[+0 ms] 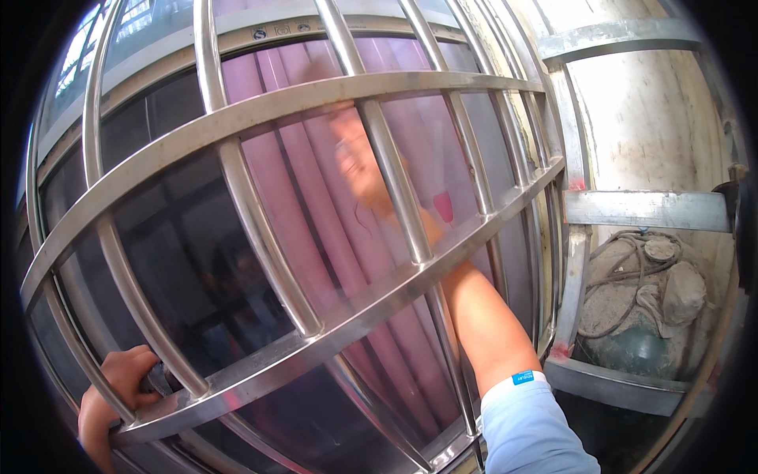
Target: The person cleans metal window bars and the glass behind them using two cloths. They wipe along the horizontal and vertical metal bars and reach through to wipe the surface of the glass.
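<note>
My left hand (121,379) reaches between the steel bars at the lower left, its fingers curled on a small grey, crumpled-looking object (155,379) just above the lower crossbar. My right forearm passes behind the crossbars of the stainless-steel window grille (284,361). Blurred by motion, my right hand (358,160) is raised before the window glass, partly behind a bar; whether it holds anything is not clear. Pink-purple curtains (320,213) show through the pane. A small pink shape (443,207) is visible near the right wrist.
Metal framing (648,210) stands at the right beside a stained pale wall (651,118). Below, a dusty dark rounded object (636,349) lies with a coiled hose or cable (628,255) and a dusty bag (684,293). Closely spaced bars surround both arms.
</note>
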The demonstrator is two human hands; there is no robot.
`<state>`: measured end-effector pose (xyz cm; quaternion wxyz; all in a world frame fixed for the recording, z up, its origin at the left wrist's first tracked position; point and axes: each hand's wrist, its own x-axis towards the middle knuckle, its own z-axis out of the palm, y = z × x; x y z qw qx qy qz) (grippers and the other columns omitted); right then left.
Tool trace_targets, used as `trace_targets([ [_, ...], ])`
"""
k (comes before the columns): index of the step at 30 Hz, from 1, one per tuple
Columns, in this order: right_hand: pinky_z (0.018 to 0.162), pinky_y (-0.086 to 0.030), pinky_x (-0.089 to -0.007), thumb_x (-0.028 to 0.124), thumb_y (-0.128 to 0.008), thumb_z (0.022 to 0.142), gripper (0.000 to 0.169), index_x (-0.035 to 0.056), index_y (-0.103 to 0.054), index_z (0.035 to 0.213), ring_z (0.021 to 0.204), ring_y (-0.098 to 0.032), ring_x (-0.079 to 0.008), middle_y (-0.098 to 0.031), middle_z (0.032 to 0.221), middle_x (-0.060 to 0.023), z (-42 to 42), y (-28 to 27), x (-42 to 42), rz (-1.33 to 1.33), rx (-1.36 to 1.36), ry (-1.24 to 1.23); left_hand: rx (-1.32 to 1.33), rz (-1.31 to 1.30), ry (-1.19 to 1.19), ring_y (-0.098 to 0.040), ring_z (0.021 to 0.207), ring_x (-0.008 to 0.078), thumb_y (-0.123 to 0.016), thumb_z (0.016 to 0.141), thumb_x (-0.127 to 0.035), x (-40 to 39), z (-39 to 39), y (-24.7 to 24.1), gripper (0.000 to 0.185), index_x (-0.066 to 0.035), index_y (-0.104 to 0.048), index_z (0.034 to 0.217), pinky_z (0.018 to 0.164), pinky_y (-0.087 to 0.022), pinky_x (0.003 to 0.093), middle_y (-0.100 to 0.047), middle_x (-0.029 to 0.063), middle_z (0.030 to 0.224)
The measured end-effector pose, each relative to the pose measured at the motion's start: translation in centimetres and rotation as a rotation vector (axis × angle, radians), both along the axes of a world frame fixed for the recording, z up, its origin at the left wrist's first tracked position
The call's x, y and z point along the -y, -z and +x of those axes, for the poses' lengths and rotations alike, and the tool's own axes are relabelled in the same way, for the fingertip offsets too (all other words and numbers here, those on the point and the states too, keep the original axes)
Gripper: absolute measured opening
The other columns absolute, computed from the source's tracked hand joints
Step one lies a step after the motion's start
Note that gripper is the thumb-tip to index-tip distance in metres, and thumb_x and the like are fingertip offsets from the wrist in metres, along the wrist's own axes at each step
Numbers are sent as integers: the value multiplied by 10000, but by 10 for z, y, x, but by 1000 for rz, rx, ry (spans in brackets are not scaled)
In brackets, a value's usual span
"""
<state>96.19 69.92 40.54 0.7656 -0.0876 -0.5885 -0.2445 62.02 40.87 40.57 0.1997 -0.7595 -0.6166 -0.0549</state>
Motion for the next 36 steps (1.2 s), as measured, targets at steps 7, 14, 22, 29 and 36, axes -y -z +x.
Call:
trace_targets([
  [7,866,-462,-409,168,-550,819,279,27,-637,1043,988,-586,-348,-617,1063,-196,37,-28,-36,-69,-285,250,4,-59,6,-600,894,368,-752,546,-92,1,-6,-2,529,-11,-604,1048,794,-492,374,-605,180,1004],
  [14,881,-447,-429,209,-490,888,311,37,-589,1126,1013,-568,-348,-606,1080,-197,113,-18,-78,-336,-642,656,-51,-135,-51,-590,908,351,-748,601,-143,3,5,-9,532,-39,-585,1096,765,-486,387,-596,150,1010],
  [22,979,-412,-463,121,-632,758,276,31,-634,1018,1147,-522,-337,-598,1137,-149,-13,6,31,165,322,242,-104,-117,-28,-567,901,374,-732,615,-152,3,7,-8,516,-37,-560,1088,752,-469,419,-576,165,968],
  [29,981,-417,-429,93,-593,793,230,38,-624,1014,1151,-528,-291,-597,1154,-118,-12,127,49,-52,586,123,-129,-44,124,-536,868,390,-729,623,-162,4,-8,-3,424,1,-526,957,719,-436,448,-526,182,895],
  [36,899,-428,-292,114,-472,936,242,-42,-591,1079,985,-576,-165,-633,1048,-97,63,221,39,-749,-197,-354,-129,-34,163,-526,893,393,-723,652,-142,-13,-11,3,413,-11,-512,982,724,-431,450,-520,175,904],
])
